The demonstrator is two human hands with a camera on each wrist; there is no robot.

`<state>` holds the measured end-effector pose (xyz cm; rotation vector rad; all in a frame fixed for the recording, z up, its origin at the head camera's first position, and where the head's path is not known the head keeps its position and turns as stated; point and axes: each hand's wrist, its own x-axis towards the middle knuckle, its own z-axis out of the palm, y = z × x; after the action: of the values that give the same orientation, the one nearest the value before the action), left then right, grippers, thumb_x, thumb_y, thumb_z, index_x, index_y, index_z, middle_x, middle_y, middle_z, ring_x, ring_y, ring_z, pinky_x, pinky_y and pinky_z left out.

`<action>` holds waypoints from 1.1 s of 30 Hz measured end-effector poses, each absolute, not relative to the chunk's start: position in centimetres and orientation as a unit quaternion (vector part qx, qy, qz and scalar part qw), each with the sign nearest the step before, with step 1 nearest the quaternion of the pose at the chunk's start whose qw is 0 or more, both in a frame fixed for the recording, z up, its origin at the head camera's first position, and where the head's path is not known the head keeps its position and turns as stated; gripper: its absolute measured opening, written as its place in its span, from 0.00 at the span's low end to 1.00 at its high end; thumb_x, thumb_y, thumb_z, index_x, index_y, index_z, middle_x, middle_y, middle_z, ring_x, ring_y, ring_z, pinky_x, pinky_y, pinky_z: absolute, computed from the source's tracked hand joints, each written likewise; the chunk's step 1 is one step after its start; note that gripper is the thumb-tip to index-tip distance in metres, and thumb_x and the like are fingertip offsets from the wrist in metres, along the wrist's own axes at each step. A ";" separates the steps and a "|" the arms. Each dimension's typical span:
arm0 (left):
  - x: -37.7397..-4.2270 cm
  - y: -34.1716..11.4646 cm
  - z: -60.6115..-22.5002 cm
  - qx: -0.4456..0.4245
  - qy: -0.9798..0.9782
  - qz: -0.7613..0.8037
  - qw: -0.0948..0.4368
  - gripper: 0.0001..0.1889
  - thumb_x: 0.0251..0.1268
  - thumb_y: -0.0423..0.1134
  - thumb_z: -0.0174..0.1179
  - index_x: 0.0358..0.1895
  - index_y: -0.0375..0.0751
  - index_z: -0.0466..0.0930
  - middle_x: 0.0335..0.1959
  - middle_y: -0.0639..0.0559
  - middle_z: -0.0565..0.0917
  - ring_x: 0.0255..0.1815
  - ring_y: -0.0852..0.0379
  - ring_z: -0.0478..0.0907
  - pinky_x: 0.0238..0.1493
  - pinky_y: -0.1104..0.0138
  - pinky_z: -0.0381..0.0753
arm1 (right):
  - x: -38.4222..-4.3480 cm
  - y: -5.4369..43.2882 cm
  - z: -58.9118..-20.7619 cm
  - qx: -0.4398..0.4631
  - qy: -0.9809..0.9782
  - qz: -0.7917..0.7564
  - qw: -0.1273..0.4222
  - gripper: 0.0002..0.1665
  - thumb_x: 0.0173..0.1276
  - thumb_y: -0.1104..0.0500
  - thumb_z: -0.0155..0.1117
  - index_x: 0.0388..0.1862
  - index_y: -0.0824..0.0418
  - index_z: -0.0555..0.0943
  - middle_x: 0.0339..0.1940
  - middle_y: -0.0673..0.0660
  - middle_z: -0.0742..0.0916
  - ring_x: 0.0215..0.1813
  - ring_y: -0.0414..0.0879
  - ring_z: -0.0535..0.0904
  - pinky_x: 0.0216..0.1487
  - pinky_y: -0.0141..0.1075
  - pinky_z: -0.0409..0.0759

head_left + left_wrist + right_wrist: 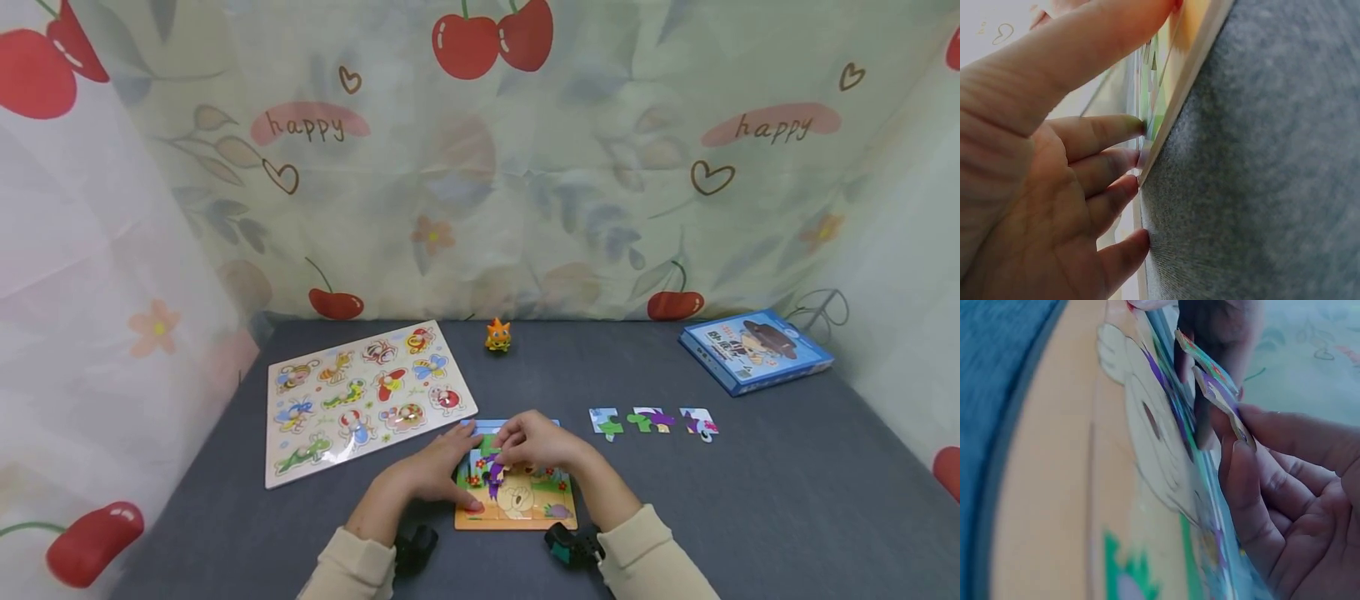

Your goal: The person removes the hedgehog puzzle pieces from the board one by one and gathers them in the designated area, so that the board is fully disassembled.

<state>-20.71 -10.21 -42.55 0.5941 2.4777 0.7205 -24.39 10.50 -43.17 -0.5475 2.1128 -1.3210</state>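
A small picture jigsaw in a wooden tray (517,526) lies in front of me, mostly filled with a pale animal character, grass and red flowers. My left hand (423,473) rests on its left side with fingers spread. Its thumb touches the lower left corner, and the fingertips (1130,125) lie along the edge. My right hand (542,442) pinches a jigsaw piece (1219,387) between thumb and finger, tilted close over the upper part of the picture. Purple and green print shows on that piece.
Three loose jigsaw pieces, a left one (606,423), a middle one (651,419) and a right one (700,422), lie right of the tray. An insect peg board (408,379) lies at left. Behind stand an orange figurine (497,336) and, at back right, a blue box (757,350).
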 end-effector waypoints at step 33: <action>-20.8 -10.1 -42.9 0.221 0.907 0.265 0.240 0.47 0.49 0.50 0.70 0.71 0.38 0.56 0.76 0.44 0.48 0.77 0.45 0.41 0.73 0.49 0.47 | -24.4 20.2 -43.2 -0.144 0.812 -0.509 0.248 0.18 0.64 0.57 0.63 0.46 0.70 0.80 0.31 0.54 0.86 0.31 0.43 0.79 0.37 0.34 0.82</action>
<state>-20.81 -10.13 -42.89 0.6039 2.4829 0.7250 -24.39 20.23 -43.24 -0.3928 2.2132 -1.3865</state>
